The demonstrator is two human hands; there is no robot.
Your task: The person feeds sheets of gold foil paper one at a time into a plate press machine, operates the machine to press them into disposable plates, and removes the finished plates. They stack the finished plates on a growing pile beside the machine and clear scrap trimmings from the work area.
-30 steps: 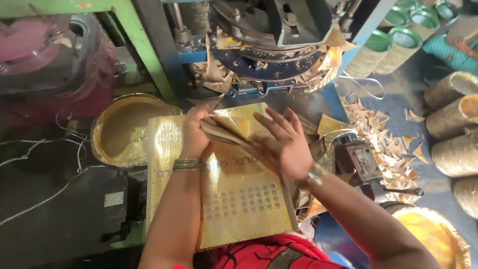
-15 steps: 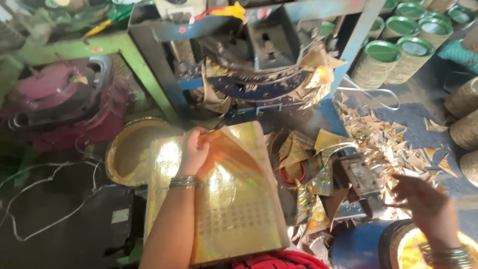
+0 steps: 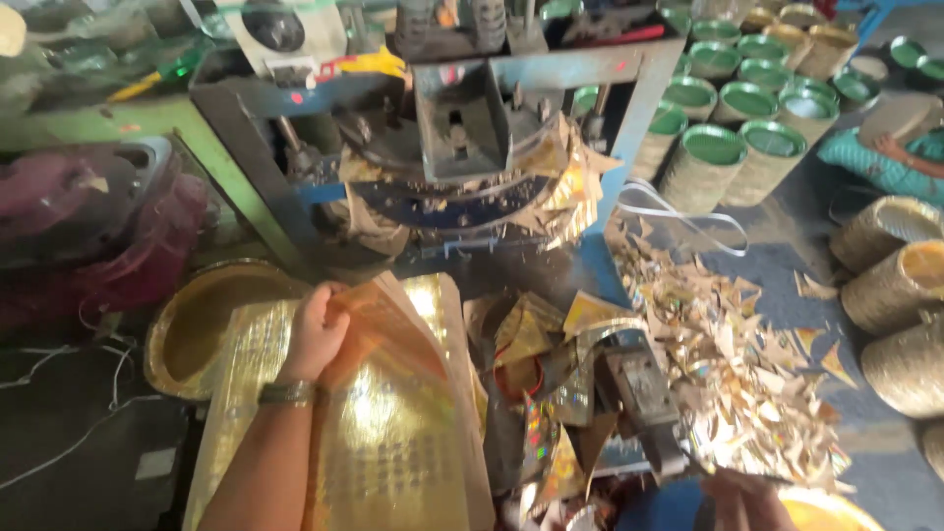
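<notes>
My right hand (image 3: 742, 497) shows only as a sliver at the bottom edge, beside a gold plate (image 3: 831, 511); too little of it is in view for me to tell whether it is open or closed. My left hand (image 3: 315, 334), with a metal band (image 3: 286, 393) on the wrist, is curled over the top of a stack of gold foil sheets (image 3: 393, 433) that lies in front of me. My fingers pinch the upper sheets near their far left corner and lift them, so they arch up off the rest of the stack. The lower part of the top sheet carries a grid of small dots.

Just left of the stack, touching its edge, sits a round gold tray (image 3: 202, 320). To the right of the sheets lies a heap of crumpled foil offcuts (image 3: 536, 344), and beyond that a wide scatter of triangular scraps (image 3: 728, 364) covers the blue floor.

Past the sheets stands the press (image 3: 462, 118), a blue metal frame with a grey block in the middle and a dark round plate under it, foil trimmings hanging from its rim. To the left of it is a green frame (image 3: 211, 167) and a dark red bundle (image 3: 93, 236). Far right, rows of green-topped rolls (image 3: 747, 98) stand upright, with woven gold stacks (image 3: 890, 285) nearer along the right edge.
</notes>
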